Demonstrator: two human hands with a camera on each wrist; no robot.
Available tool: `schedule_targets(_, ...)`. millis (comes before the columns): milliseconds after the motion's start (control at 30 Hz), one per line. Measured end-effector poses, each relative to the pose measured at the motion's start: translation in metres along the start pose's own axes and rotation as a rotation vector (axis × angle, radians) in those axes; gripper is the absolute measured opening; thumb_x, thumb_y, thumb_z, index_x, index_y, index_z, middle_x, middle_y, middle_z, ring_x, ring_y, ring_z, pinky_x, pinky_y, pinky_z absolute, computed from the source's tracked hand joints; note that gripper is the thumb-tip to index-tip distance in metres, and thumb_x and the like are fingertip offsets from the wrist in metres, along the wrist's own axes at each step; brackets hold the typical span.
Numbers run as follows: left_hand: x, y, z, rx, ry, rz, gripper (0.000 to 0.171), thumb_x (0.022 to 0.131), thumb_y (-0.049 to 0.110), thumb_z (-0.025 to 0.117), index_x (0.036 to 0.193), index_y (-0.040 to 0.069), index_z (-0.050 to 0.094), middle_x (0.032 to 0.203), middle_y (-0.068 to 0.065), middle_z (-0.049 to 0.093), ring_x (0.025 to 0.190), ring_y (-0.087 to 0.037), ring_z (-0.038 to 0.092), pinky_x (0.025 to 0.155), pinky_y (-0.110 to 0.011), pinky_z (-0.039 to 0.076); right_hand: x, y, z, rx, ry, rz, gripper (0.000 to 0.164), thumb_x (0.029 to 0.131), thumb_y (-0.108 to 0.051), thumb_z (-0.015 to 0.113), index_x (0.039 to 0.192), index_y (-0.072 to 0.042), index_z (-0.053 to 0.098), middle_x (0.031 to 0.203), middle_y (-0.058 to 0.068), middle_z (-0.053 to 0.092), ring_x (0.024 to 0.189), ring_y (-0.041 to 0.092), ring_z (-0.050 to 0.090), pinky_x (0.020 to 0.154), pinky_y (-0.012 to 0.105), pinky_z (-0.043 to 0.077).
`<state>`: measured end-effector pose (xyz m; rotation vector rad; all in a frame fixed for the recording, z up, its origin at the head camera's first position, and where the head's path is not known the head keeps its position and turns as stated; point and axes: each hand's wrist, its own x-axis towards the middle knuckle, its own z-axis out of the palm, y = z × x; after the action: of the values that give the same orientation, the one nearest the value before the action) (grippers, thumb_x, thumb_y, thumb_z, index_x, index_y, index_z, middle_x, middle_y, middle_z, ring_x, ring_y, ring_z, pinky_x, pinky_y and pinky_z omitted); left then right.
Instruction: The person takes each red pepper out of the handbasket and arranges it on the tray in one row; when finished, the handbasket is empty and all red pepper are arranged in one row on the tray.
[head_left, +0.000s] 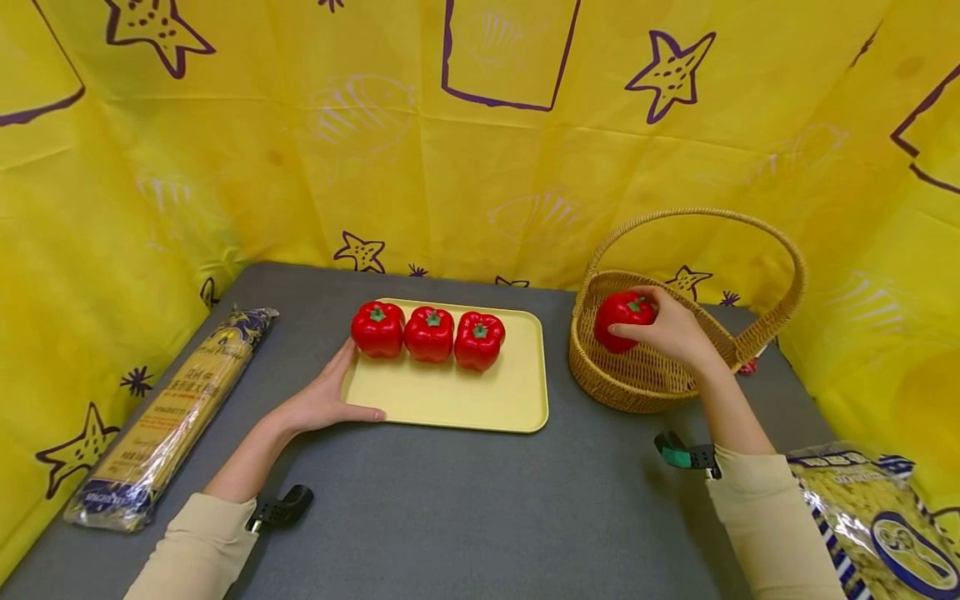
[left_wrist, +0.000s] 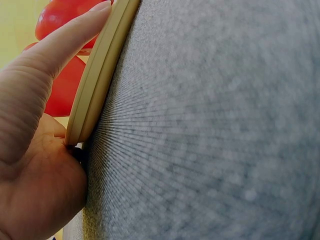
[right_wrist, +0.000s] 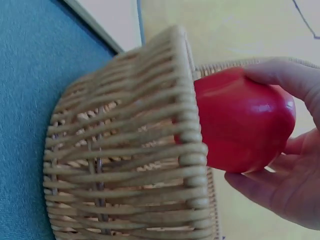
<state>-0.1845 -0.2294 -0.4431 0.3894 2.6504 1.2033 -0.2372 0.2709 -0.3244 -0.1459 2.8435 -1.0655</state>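
Observation:
My right hand (head_left: 670,327) grips a glossy red bell pepper (head_left: 617,318) with a green stem, thumb on one side and fingers on the other. In the right wrist view this bell pepper (right_wrist: 240,120) is at the rim of the wicker basket (right_wrist: 125,150), its lower part behind the weave. At the left end of a pale yellow tray (head_left: 450,400), my left hand (head_left: 322,400) touches the corner, its straight thumb along the near rim and its fingers by the left edge. Three more red bell peppers (head_left: 429,335) stand in a row on the tray.
The basket's tall arched handle (head_left: 697,212) rises at the right. A spaghetti packet (head_left: 176,417) lies along the table's left side, and a bag of pasta (head_left: 870,517) lies at the near right. Yellow patterned cloth (head_left: 420,167) hangs behind the grey table (head_left: 480,508).

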Motion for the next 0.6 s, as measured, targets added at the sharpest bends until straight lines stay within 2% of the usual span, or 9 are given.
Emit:
schedule_targets(233, -0.001, 0.0, -0.001, 0.003, -0.003, 0.005, 0.129, 0.073, 0.043, 0.085, 0.156, 0.011, -0.009, 0.16, -0.019, -0.012, 0.145, -0.042, -0.005, 0.109, -0.068, 0.009, -0.008, -0.013, 0.004, 0.022, 0.016, -0.039, 0.086, 0.083, -0.043, 0.076, 0.147, -0.008, 0.032, 0.134, 0.025, 0.048, 0.12, 0.043, 0.048, 0.094, 0.058, 0.044)
schedule_targets(600, -0.001, 0.001, -0.002, 0.003, -0.006, -0.003, 0.129, 0.073, 0.042, 0.085, 0.156, 0.011, -0.01, 0.16, -0.019, -0.012, 0.145, -0.042, -0.004, 0.108, -0.068, 0.01, -0.015, -0.03, 0.008, 0.013, 0.031, -0.129, 0.076, 0.083, -0.037, 0.077, 0.142, -0.01, 0.04, 0.131, 0.019, 0.051, 0.114, 0.038, 0.052, 0.091, 0.055, 0.048)
